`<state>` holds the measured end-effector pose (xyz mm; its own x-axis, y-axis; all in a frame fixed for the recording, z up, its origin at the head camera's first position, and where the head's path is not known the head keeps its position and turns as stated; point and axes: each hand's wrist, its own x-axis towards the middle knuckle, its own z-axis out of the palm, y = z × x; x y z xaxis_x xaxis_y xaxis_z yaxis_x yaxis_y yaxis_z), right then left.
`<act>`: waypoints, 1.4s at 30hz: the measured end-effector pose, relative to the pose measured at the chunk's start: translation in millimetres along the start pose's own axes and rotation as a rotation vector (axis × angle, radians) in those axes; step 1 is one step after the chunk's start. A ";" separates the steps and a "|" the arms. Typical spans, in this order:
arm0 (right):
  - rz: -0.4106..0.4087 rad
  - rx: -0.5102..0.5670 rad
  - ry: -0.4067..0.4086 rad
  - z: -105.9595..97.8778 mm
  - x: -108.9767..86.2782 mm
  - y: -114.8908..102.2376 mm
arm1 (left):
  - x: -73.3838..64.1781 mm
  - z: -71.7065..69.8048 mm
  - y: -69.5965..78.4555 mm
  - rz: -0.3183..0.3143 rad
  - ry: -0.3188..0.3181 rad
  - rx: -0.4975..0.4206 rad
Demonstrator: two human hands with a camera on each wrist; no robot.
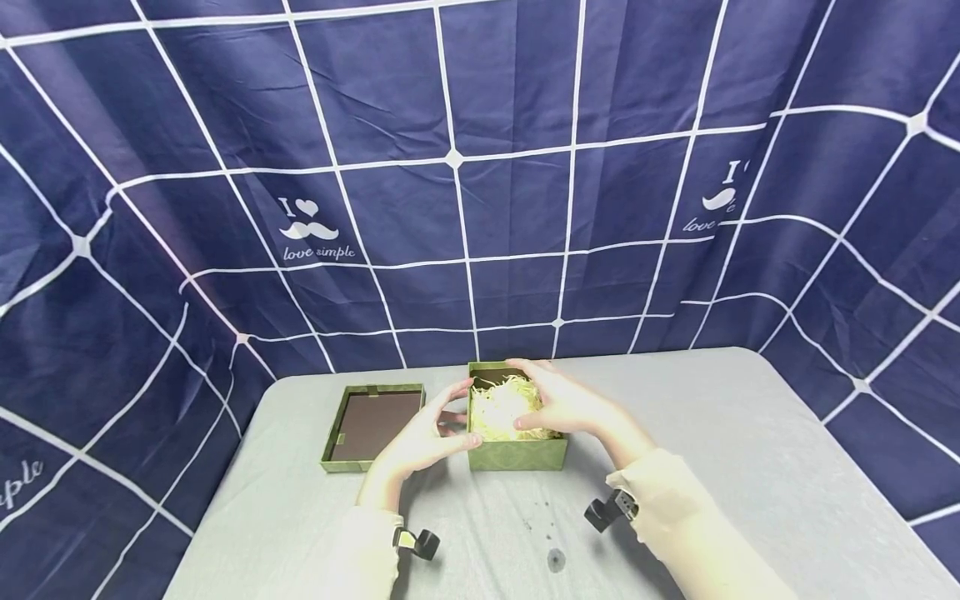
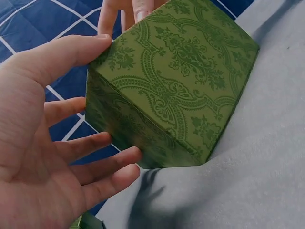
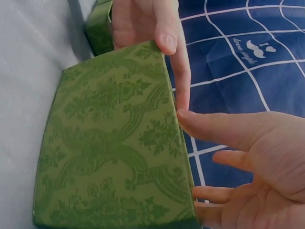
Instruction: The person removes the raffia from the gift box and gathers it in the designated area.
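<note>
A green patterned box [image 1: 517, 455] stands on the table, filled with pale yellow shredded paper [image 1: 495, 412]. My left hand [image 1: 423, 437] is at its left side: the thumb [image 2: 97, 46] meets the near left top corner, and the extended fingers spread along the side wall. Over the paper and the right part of the box reaches my right hand [image 1: 566, 402]. In the right wrist view its thumb [image 3: 214, 126] is right at the rim, with the other fingers partly hidden behind the box wall. The left wrist view shows the box's damask-like print.
Left of the box lies a shallow green lid or tray [image 1: 378, 425] with a brown inside, partly behind the left forearm. A grey cloth covers the table [image 1: 720, 467]. Blue curtains [image 1: 517, 208] with white lines rise at the back and sides.
</note>
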<state>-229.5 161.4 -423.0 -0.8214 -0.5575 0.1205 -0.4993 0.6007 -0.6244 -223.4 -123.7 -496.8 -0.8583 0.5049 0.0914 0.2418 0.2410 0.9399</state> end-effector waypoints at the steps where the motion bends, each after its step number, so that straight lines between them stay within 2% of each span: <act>1: 0.012 0.003 0.003 0.9 0.5 -1.3 | 0.2 0.1 -0.1 -0.001 -0.002 -0.003; 5: 0.055 -0.012 -0.003 6.4 3.4 -4.1 | 0.8 -0.1 -0.5 0.000 0.002 -0.003; 14: 0.214 -0.037 -0.046 28.5 15.3 -6.4 | 0.0 1.8 -3.3 0.010 0.011 -0.015; 21: 0.309 0.070 -0.023 39.0 19.9 -6.0 | 0.3 2.2 -5.0 0.005 0.014 -0.008; 34: 0.357 0.217 -0.029 47.5 26.5 -1.1 | 2.2 1.9 -5.4 -0.002 0.020 -0.024; 42: 0.326 0.279 -0.077 55.1 32.1 3.8 | 1.4 3.5 -5.2 -0.009 0.012 -0.052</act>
<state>-242.7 114.2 -464.0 -0.8958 -0.4113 -0.1688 -0.1147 0.5807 -0.8060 -224.3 -121.4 -502.7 -0.8657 0.4930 0.0862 0.2105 0.2025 0.9564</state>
